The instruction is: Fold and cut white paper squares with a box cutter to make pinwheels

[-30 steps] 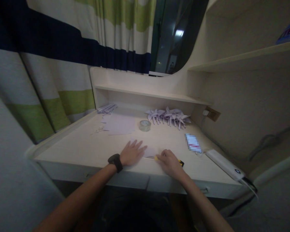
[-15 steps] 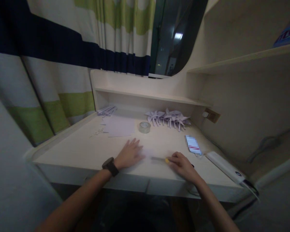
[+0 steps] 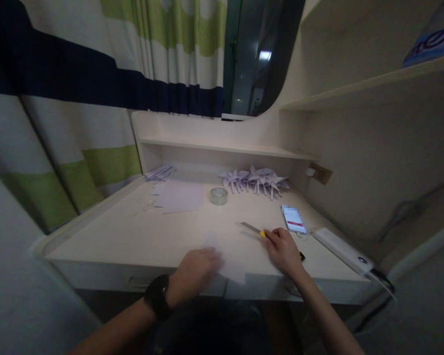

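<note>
My right hand (image 3: 282, 250) is closed around the handle of a utility knife (image 3: 263, 234), its blade out and pointing left above the desk. The yellow part of the knife shows just ahead of my fingers. My left hand (image 3: 198, 266), with a dark watch on the wrist, is at the front edge of the desk. Its fingers are blurred but closed on a small sheet of white paper (image 3: 234, 270), which extends past the desk edge. A roll of clear tape (image 3: 218, 196) lies farther back, between the paper stack and several paper pinwheels (image 3: 257, 178).
A stack of white paper (image 3: 181, 196) lies at the back left, with rolled paper sticks (image 3: 160, 172) behind it and scissors (image 3: 148, 207) beside it. On the right are a phone (image 3: 294, 219) and a white power strip (image 3: 342, 251). A shelf (image 3: 222, 145) runs along the back.
My left hand has gone from lying spread on the desk to holding the paper, drawn toward me. My right hand has shifted slightly right, raising the knife blade off the paper.
</note>
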{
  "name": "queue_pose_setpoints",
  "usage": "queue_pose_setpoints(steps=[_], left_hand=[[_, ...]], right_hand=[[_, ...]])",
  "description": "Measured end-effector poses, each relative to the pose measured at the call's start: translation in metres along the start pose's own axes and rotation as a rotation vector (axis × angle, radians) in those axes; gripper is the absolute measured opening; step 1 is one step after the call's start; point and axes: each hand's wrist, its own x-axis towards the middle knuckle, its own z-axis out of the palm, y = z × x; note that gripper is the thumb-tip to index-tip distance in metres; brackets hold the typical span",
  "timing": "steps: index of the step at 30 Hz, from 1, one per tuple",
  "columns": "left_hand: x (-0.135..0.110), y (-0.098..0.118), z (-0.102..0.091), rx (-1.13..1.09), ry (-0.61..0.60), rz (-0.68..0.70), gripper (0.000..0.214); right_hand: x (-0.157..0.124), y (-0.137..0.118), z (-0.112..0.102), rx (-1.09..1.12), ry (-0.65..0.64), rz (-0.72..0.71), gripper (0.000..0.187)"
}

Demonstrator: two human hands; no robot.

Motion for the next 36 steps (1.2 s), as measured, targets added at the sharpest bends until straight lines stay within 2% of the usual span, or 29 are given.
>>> queue_pose_setpoints(steps=[1, 3, 6, 9, 13, 17, 20, 25, 28, 30, 33, 36], left_hand=[[0.003, 0.0, -0.003, -0.084, 0.087, -0.041, 0.024], [0.011, -0.002, -0.011, -0.305, 0.294, -0.224, 0.024], [0.025, -0.005, -0.019, -0.729, 0.566, -0.63, 0.039], [0.034, -0.001, -0.019, -1.154, 0.647, -0.883, 0.05], [0.036, 0.005, -0.011, -1.338, 0.697, -1.015, 0.048], [0.034, 0.003, -0.006, -1.406, 0.824, -1.048, 0.045], [0.033, -0.002, -0.002, -1.447, 0.874, -1.022, 0.046], [0.035, -0.006, 0.005, -1.464, 0.868, -1.0, 0.046], [0.036, -0.005, 0.006, -1.45, 0.825, -0.988, 0.044], [0.032, -0.003, 0.006, -1.456, 0.714, -0.924, 0.042], [0.023, -0.002, 0.003, -1.427, 0.431, -0.794, 0.043], [0.013, -0.002, -0.001, -1.357, 0.251, -0.779, 0.049]], right_hand=[[0.0, 0.0, -0.001, -0.007, 0.009, 0.004, 0.03], [0.0, -0.001, -0.003, -0.025, 0.026, 0.023, 0.031], [0.001, -0.009, -0.005, -0.033, 0.006, 0.064, 0.032], [0.004, -0.024, -0.007, -0.002, -0.083, 0.067, 0.029], [0.008, -0.044, -0.009, 0.016, -0.196, 0.037, 0.025], [0.01, -0.048, -0.01, -0.051, -0.225, 0.088, 0.025], [0.011, -0.047, -0.009, -0.079, -0.249, 0.134, 0.026], [0.014, -0.054, -0.009, 0.067, -0.29, 0.108, 0.03], [0.018, -0.059, -0.011, 0.105, -0.26, 0.089, 0.03], [0.021, -0.06, -0.01, 0.104, -0.235, 0.079, 0.029], [0.026, -0.056, -0.006, 0.09, -0.232, 0.053, 0.026], [0.031, -0.054, 0.0, 0.092, -0.265, -0.006, 0.024]])
